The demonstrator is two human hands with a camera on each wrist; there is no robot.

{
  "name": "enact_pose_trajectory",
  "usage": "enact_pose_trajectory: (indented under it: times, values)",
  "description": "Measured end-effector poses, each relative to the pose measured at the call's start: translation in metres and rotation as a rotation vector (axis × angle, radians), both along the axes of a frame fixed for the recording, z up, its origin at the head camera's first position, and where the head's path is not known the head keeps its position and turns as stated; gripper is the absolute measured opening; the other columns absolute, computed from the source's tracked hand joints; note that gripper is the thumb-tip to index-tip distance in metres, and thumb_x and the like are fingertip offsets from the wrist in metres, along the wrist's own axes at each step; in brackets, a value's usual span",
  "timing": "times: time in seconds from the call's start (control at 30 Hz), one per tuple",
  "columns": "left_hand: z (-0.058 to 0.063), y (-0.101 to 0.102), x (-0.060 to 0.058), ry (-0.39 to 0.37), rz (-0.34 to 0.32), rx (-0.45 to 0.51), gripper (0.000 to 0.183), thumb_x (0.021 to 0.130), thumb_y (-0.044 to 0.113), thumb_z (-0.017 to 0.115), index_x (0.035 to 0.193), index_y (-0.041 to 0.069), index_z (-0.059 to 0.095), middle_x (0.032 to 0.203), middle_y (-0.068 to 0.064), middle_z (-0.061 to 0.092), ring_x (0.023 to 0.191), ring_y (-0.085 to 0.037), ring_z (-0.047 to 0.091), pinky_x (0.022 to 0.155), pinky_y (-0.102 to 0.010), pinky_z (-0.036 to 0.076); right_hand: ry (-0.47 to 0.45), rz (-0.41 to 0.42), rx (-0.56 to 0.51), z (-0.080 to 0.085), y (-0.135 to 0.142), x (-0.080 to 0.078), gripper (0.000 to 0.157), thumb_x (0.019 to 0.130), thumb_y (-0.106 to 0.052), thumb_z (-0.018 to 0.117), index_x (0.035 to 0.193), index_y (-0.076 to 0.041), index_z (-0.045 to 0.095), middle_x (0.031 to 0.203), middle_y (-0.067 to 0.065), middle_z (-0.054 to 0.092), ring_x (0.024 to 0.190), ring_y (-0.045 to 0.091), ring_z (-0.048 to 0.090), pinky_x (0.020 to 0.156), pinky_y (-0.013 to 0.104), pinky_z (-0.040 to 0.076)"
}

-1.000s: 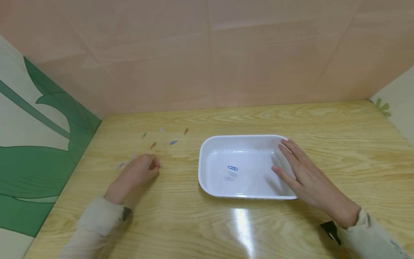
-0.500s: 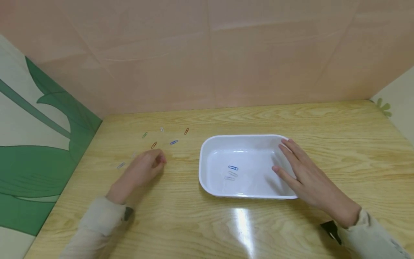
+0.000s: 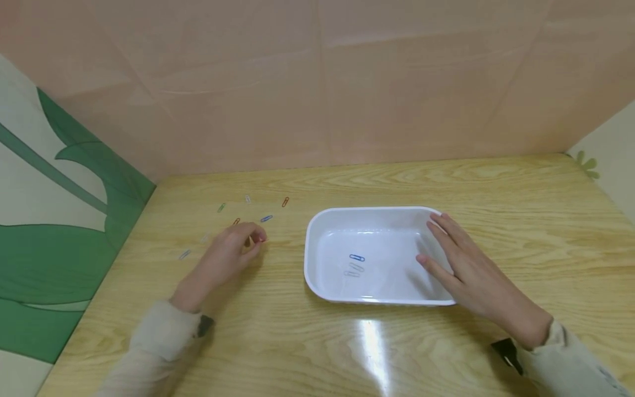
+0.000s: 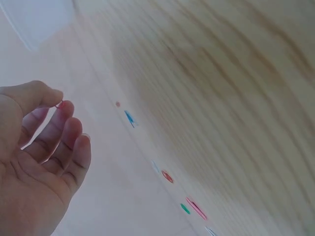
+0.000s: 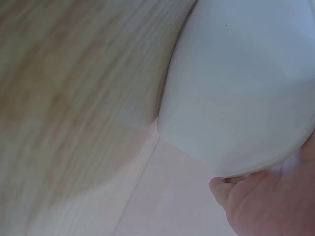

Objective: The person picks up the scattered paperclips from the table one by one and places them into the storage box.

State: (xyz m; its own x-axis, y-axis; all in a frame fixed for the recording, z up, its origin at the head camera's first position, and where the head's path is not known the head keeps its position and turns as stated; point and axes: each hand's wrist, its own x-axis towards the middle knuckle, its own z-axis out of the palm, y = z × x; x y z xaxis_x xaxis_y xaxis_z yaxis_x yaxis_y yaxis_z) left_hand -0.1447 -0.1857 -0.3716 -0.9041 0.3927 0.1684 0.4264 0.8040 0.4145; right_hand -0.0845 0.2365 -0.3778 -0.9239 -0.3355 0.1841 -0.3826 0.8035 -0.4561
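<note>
My left hand is above the table, left of the white tray, pinching a small pinkish-red paper clip between thumb and index finger. Just behind its knuckles an orange-red paper clip lies partly hidden. My right hand rests on the right rim of the white tray, its fingers extended and spread, the thumb over the inside. In the right wrist view, fingertips touch the rim. Inside the tray lie a blue paper clip and two pale ones, one of them a white paper clip.
Several loose paper clips lie left of the tray: a green clip, a white clip, a red clip, a blue clip and a bluish clip. A pinkish wall covering rises behind the wooden table.
My left hand has moved right and slightly away from me, toward the tray, with its pinch kept. The right hand and the tray have stayed in place.
</note>
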Motion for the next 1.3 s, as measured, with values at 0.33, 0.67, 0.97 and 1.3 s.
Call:
enact_pose_trajectory:
  times: [0.33, 0.67, 0.97, 1.3]
  values:
    - [0.01, 0.017, 0.002, 0.075, -0.038, 0.025, 0.01, 0.088, 0.002, 0.07, 0.097, 0.006, 0.069, 0.089, -0.005, 0.07, 0.08, -0.017, 0.062, 0.072, -0.031, 0.055, 0.014, 0.003, -0.003, 0.0, 0.001, 0.0, 0.07, 0.102, -0.035, 0.054, 0.154, 0.002, 0.026, 0.163, 0.021, 0.02, 0.153, 0.038, 0.014, 0.125, 0.052, 0.013]
    - [0.016, 0.032, 0.002, 0.136, -0.132, 0.101, 0.01, 0.088, 0.0, 0.068, 0.097, 0.004, 0.07, 0.091, -0.006, 0.072, 0.08, -0.018, 0.062, 0.071, -0.033, 0.057, 0.004, 0.006, -0.006, -0.001, 0.001, 0.0, 0.07, 0.102, -0.035, 0.054, 0.154, 0.002, 0.025, 0.163, 0.021, 0.019, 0.153, 0.037, 0.012, 0.125, 0.052, 0.012]
    - [0.024, 0.05, 0.002, 0.169, -0.176, 0.118, 0.011, 0.088, 0.0, 0.069, 0.098, 0.005, 0.07, 0.096, -0.005, 0.072, 0.082, -0.019, 0.063, 0.071, -0.03, 0.057, -0.016, 0.002, 0.003, 0.0, 0.002, 0.0, 0.071, 0.102, -0.036, 0.053, 0.155, 0.001, 0.024, 0.164, 0.021, 0.017, 0.153, 0.038, 0.011, 0.124, 0.054, 0.012]
    - [0.029, 0.071, 0.0, 0.204, -0.221, 0.113, 0.01, 0.089, 0.003, 0.069, 0.098, 0.006, 0.07, 0.092, -0.003, 0.071, 0.085, -0.014, 0.061, 0.072, -0.023, 0.053, -0.007, 0.007, -0.009, -0.001, 0.001, -0.001, 0.071, 0.102, -0.035, 0.054, 0.155, 0.002, 0.024, 0.164, 0.021, 0.017, 0.154, 0.037, 0.01, 0.123, 0.056, 0.012]
